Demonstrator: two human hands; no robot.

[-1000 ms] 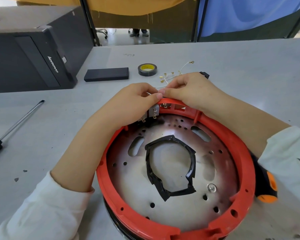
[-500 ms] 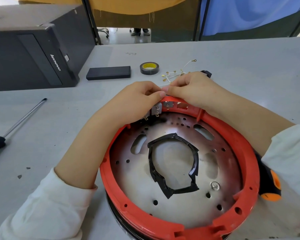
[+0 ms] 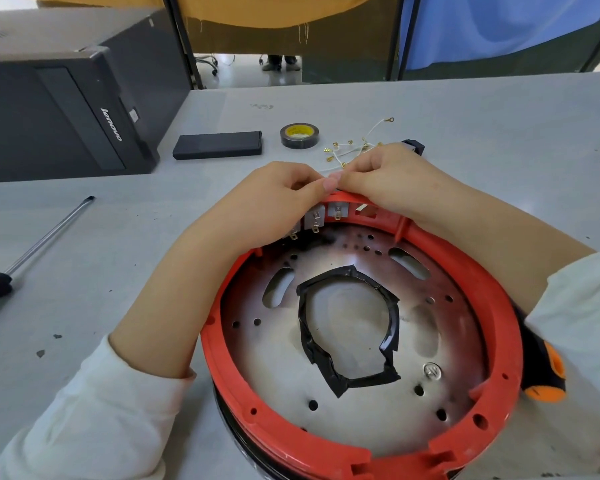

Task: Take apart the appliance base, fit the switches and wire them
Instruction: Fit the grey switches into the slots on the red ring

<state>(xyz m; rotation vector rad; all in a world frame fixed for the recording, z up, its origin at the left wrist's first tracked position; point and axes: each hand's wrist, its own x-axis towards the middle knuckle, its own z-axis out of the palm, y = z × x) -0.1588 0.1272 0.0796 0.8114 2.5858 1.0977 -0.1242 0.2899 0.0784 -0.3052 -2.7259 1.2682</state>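
Red appliance base (image 3: pixel 361 455) nearest, upturned on grey table (image 3: pixel 499 150), metal plate (image 3: pixel 354 414) inside; grey switches (image 3: pixel 314 220) sit in far rim. Left hand (image 3: pixel 267 202) and right hand (image 3: pixel 388 178) meet over that rim, fingers curled, pinching thin white wire; grip detail unclear. Beyond: loose wires (image 3: pixel 352 147), tape roll (image 3: pixel 299 135), black computer case (image 3: pixel 59 112)

Red base ring (image 3: pixel 492 299), black-and-yellow tape roll (image 3: pixel 299 135), grey table (image 3: pixel 482 140)

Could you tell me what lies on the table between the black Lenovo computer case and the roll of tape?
In the head view, a flat black box lies between the computer case and the tape roll.
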